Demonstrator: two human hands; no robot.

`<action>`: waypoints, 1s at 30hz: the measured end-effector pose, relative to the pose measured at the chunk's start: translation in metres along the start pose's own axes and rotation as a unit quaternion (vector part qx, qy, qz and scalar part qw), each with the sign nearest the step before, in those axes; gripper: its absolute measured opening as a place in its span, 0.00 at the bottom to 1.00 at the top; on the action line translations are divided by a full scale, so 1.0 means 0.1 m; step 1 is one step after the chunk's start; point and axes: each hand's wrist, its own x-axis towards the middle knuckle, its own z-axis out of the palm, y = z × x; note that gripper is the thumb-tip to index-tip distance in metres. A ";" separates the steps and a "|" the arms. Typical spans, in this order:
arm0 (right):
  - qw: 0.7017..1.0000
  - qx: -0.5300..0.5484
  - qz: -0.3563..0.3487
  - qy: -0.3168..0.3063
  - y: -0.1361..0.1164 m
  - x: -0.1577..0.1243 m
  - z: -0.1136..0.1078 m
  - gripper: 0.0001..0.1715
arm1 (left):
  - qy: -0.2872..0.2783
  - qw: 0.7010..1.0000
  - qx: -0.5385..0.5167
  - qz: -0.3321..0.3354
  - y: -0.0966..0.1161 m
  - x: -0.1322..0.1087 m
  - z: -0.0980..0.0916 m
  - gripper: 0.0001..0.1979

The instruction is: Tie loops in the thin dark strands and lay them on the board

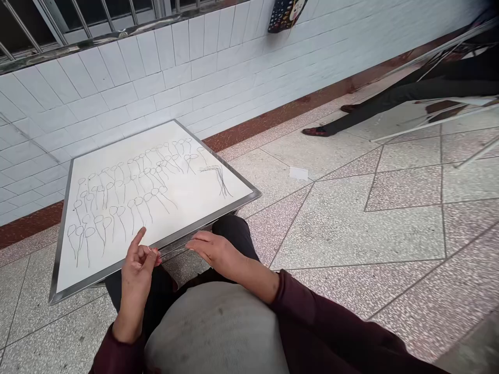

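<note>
The white table (195, 200) with a metal-coloured rim is the landmark. Just off its near edge, a thin strand (174, 252) runs between the person's two hands. The left hand (138, 262) pinches one end between thumb and fingers, its index finger pointing out over the table's near rim. The right hand (218, 252), to the right along that same edge, grips the other end in its fingertips, fingers nearly straight. On the table's left and middle lie rows of looped strands (120, 184), most with a loop and thin tails pointing nearer the person; toward its right corner lies a loose bunch of bent strands (219, 176). Right of the table, a small white piece (298, 173) lies on the floor; whether it bears writing cannot be told. Beyond that are another person's dark-trousered legs (362, 109). On the tiled wall behind the table hangs a patterned cloth item (286, 14), its markings too small to read.
</note>
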 end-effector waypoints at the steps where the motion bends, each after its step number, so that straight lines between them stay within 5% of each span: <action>1: 1.000 0.020 0.010 0.008 0.00 -0.01 0.02 0.13 | -0.006 1.000 -0.005 0.000 0.00 -0.01 0.02 0.37; 19: 0.998 0.006 -0.053 0.015 -0.03 -0.02 0.06 0.16 | -0.024 0.998 -0.049 -0.020 -0.08 -0.04 0.10 0.33; 30: 0.997 0.068 -0.016 0.037 0.03 -0.04 -0.03 0.12 | -0.018 0.999 -0.048 -0.003 -0.04 -0.04 0.07 0.31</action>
